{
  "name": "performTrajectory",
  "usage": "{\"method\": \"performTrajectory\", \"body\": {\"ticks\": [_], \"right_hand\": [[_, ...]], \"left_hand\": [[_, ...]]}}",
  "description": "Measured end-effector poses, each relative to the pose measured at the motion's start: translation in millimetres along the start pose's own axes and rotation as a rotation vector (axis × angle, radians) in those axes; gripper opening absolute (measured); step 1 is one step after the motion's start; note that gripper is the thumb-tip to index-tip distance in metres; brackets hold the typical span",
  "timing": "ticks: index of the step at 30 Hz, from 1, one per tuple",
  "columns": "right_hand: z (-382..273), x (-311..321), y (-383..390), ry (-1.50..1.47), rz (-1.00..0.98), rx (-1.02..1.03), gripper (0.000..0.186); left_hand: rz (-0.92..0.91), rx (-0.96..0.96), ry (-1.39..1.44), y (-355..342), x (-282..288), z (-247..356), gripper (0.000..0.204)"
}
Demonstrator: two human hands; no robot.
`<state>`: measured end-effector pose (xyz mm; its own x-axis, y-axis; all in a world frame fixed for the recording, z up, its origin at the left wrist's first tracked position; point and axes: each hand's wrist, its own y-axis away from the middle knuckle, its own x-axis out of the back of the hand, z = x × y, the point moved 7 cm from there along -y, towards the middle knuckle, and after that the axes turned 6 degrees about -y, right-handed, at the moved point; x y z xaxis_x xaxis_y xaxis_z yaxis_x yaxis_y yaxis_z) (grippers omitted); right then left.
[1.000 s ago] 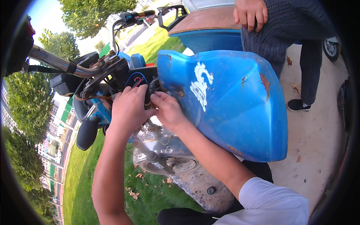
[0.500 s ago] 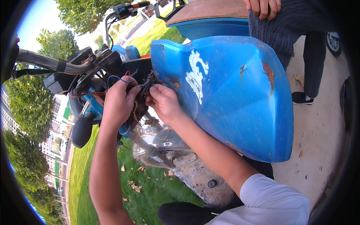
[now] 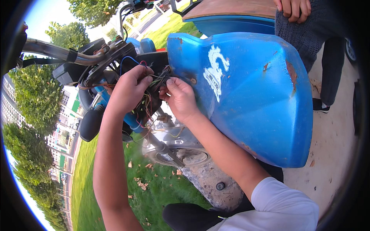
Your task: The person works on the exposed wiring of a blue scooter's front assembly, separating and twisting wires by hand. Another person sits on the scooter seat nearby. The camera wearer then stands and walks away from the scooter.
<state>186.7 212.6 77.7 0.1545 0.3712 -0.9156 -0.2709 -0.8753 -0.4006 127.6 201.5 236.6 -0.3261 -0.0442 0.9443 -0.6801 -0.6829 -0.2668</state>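
Observation:
In the head view my left hand [image 3: 130,86] is closed at the bundle of coloured wires [image 3: 153,82] below the handlebar clamp [image 3: 111,52], thumb and fingers gripping it. My right hand [image 3: 179,98] pinches the same dark bundle a little to the right, its fingertips close to my left thumb. A blue and red wire loop arches above my left hand, and loose thin wires dangle below both hands. Beside my right hand is a rusty blue body panel [image 3: 254,107] with a white dragon sticker [image 3: 216,73]. What exactly my fingertips hold within the bundle is too small to tell.
A person's hand [image 3: 293,9] rests on dark knit clothing at upper right, beside a blue box with a wooden top [image 3: 231,11]. A front wheel [image 3: 189,156], grass [image 3: 146,196] and a round metal part [image 3: 220,186] on rough pavement are below. A concrete path [image 3: 327,146] runs at right.
My fingers have shifted along the wires, showing more of the coloured strands between them. My hands, the scooter and the panel sit higher in the picture; the other person appears further right.

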Motion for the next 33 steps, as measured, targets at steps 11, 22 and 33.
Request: {"method": "performTrajectory", "body": {"ticks": [11,22,33], "right_hand": [[-5,-15,-1,0.135,-0.021,0.005,0.015],[-12,-8,-5,0.396,0.183,0.138,0.015],[-10,-12,0,0.465,0.102,0.069,0.022]], "left_hand": [[-0.168,0.010,-0.146,2,-7,11,0.036],[-0.222,0.285,0.026,-21,1,-6,0.023],[-0.106,0.280,0.063,-22,8,-3,0.025]]}}
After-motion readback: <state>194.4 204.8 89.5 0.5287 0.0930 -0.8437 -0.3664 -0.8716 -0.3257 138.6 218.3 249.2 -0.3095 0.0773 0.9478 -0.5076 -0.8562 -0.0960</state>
